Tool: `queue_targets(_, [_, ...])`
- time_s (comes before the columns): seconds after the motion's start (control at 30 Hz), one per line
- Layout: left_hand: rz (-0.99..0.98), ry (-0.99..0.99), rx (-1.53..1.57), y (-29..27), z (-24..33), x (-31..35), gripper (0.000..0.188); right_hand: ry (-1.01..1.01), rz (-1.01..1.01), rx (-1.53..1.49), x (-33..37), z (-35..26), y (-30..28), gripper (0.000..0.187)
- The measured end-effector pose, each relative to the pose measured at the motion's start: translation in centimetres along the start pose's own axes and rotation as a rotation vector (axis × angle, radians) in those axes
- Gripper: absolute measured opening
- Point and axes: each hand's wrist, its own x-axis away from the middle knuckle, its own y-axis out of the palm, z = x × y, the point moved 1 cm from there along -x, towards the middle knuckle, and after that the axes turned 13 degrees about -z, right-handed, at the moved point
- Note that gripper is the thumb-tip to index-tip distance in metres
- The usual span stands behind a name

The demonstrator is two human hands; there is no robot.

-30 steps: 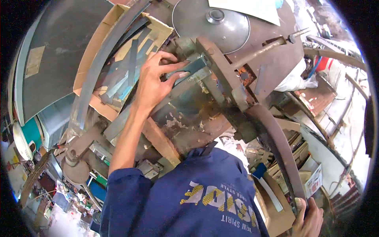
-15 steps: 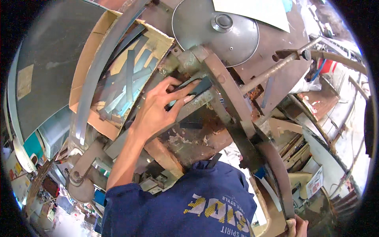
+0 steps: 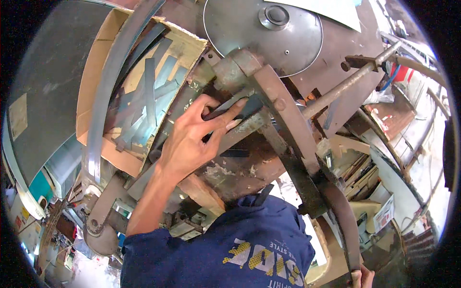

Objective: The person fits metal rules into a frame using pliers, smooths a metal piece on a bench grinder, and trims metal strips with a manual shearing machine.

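Observation:
My left hand (image 3: 194,132) is closed on a small dark metal strip (image 3: 251,105), its fingertips pressing the strip between the jaws of a hand lever shear (image 3: 273,89). The strip's far end sits against the shear's upper arm, and the rest is partly hidden under my fingers. At the lower right, my right hand (image 3: 362,277) is wrapped round the end of the long curved lever (image 3: 343,218), which runs down from the shear. Only part of that hand shows at the picture's rim.
A cardboard box (image 3: 127,161) of loose metal strips (image 3: 150,91) stands left of the shear, with a long toothed blade (image 3: 111,81) across it. Beyond lie a round glass lid (image 3: 240,29) and a white sheet (image 3: 326,12). A rusty bar (image 3: 353,81) juts out rightward.
The whole view has shifted slightly. Both hands keep their holds, the left on the strip at the jaws and the right on the lever's end.

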Motion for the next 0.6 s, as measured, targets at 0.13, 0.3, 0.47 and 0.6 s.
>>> queue_targets(0.13, [-0.008,-0.011,0.003,0.0,0.2,-0.1,0.054,0.048,0.049,-0.011,0.2,0.9,0.7,0.057])
queue_targets(0.3, [0.0,0.009,-0.034,-0.1,0.2,-0.2,0.052,0.013,0.026,-0.039,-0.5,1.3,0.8,0.054])
queue_targets(0.47, [0.012,0.02,-0.037,0.0,0.2,-0.2,0.052,-0.104,0.058,0.012,-1.5,1.8,1.2,0.053])
queue_targets(0.6, [0.016,0.041,-0.036,0.0,0.1,-0.2,0.055,-0.062,-0.033,-0.036,-2.2,4.2,1.4,0.053])
